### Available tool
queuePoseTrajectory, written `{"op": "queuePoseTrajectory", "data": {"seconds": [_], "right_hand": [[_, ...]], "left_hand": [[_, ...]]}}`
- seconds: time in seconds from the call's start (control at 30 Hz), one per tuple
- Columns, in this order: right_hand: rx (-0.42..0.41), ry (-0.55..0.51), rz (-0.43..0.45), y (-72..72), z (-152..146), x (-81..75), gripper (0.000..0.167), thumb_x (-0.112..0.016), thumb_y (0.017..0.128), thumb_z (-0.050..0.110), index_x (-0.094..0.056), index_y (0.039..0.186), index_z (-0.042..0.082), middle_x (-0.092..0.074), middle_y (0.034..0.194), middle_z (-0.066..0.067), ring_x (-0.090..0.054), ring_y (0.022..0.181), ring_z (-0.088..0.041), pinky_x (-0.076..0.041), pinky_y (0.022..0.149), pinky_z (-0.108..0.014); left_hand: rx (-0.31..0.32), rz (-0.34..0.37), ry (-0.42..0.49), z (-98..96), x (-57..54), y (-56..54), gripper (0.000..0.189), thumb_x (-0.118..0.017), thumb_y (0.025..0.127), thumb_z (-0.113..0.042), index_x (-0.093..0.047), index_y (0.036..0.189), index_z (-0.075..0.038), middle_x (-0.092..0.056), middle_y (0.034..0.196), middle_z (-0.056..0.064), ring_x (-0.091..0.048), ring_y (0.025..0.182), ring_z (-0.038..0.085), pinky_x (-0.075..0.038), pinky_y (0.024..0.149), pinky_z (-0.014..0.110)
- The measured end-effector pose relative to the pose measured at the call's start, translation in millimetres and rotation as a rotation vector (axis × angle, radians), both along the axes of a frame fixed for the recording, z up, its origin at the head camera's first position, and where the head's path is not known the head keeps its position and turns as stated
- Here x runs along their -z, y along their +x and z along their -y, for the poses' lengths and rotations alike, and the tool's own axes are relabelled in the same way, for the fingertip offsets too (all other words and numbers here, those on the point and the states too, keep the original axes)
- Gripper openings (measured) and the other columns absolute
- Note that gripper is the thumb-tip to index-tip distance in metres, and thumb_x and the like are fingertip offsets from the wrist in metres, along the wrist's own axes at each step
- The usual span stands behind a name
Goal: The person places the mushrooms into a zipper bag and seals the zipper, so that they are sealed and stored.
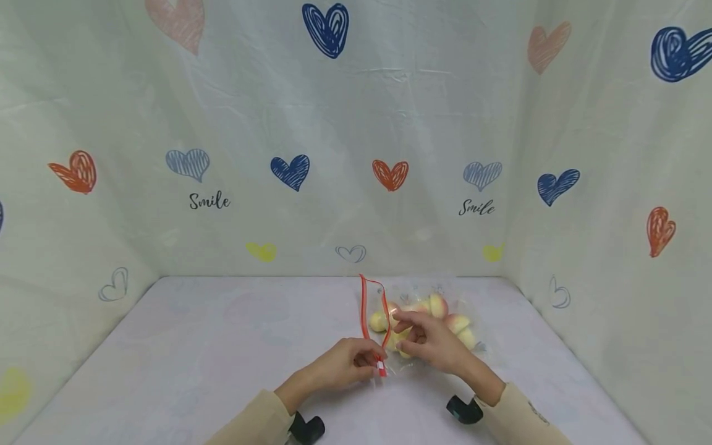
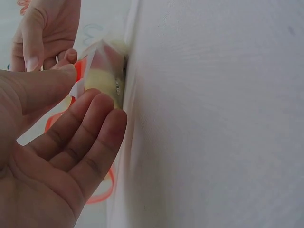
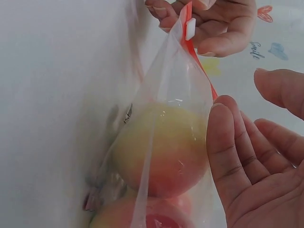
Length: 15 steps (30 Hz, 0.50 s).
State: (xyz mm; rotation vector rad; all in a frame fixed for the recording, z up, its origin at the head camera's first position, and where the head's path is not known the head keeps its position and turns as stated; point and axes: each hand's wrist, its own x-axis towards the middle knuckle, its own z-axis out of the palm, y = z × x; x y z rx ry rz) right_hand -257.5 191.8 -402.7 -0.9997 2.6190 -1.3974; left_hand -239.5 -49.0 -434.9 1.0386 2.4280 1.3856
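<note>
A clear zip bag point(image 1: 475, 312) with a red zip edge point(image 1: 364, 306) lies on the right half of the table, its mouth parted toward the left. Inside are several yellow-and-pink fruits point(image 3: 164, 147) that look like peaches. My left hand point(image 1: 353, 364) pinches the near end of the red zip between thumb and forefinger, right by the white slider point(image 3: 191, 29). Over the bag, my right hand point(image 1: 436, 343) has its thumb apart from the fingers and holds nothing. Its fingertips point(image 3: 221, 118) are beside the bag's red edge; whether they touch it I cannot tell.
The white table point(image 1: 222, 346) stretches to the left of the bag. A pale curtain point(image 1: 345, 111) printed with hearts stands behind it and at both sides. Black bands with small devices point(image 1: 464, 410) sit at both wrists.
</note>
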Motion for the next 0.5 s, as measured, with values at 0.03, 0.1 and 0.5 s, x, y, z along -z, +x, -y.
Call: {"op": "queuePoseTrajectory", "data": {"seconds": [0.03, 0.1, 0.5], "right_hand": [[0.006, 0.0, 0.005, 0.6, -0.5, 0.9, 0.046, -0.072, 0.085, 0.014, -0.057, 0.127, 0.002, -0.065, 0.102, -0.008, -0.061, 0.073, -0.011, -0.051, 0.063, -0.025], [0.013, -0.012, 0.009, 2.6, -1.4, 2.5, 0.041, -0.072, 0.085, 0.013, -0.059, 0.122, 0.003, -0.065, 0.1, -0.008, -0.061, 0.074, -0.011, -0.051, 0.064, -0.024], [-0.104, -0.195, 0.158, 19.0, -1.7, 3.4, 0.035, -0.067, 0.085, 0.0, -0.053, 0.117, -0.01, -0.061, 0.088, -0.019, -0.06, 0.064, -0.012, -0.053, 0.052, -0.031]], "left_hand": [[0.003, 0.003, 0.001, -0.3, 0.3, -0.3, 0.022, -0.066, 0.084, 0.0, -0.067, 0.105, -0.006, -0.062, 0.083, -0.009, -0.059, 0.076, 0.002, -0.051, 0.073, 0.02], [0.008, 0.009, 0.01, -1.1, 0.2, -0.8, 0.022, -0.066, 0.084, 0.002, -0.067, 0.104, -0.006, -0.063, 0.083, -0.008, -0.059, 0.075, 0.002, -0.051, 0.072, 0.02], [-0.025, 0.014, 0.053, -4.6, -2.3, -4.6, 0.021, -0.064, 0.083, 0.006, -0.073, 0.095, -0.008, -0.069, 0.085, -0.006, -0.06, 0.073, 0.003, -0.05, 0.067, 0.02]]}}
